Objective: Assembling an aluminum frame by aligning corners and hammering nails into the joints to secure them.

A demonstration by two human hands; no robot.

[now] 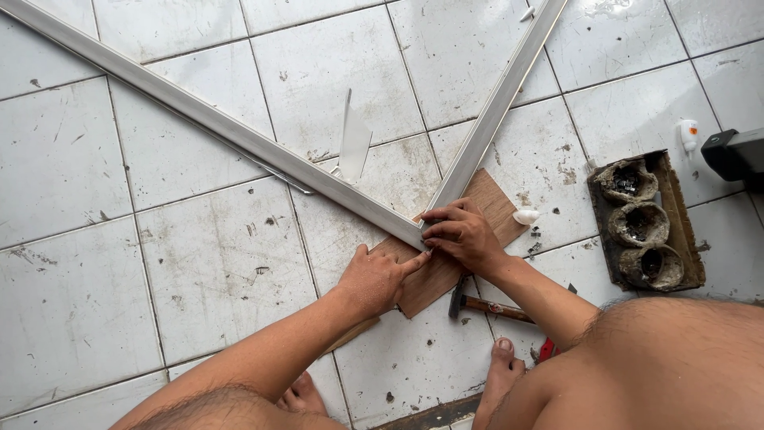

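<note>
The 2 white strips (239, 135) already meet in a corner on the wooden board (446, 267) on the floor, with the left hand (378, 279) pressing flat and open, the right hand (461, 235) pinching the joint, and the hammer (485, 304) lying unused.

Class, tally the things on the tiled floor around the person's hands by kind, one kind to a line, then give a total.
Long white profile strips meeting at the corner under the hands: 2
Wooden boards: 1
Hammers: 1
Small white glue bottles: 1
Compartment trays: 1
Loose white offcuts: 1
Total: 7
</note>
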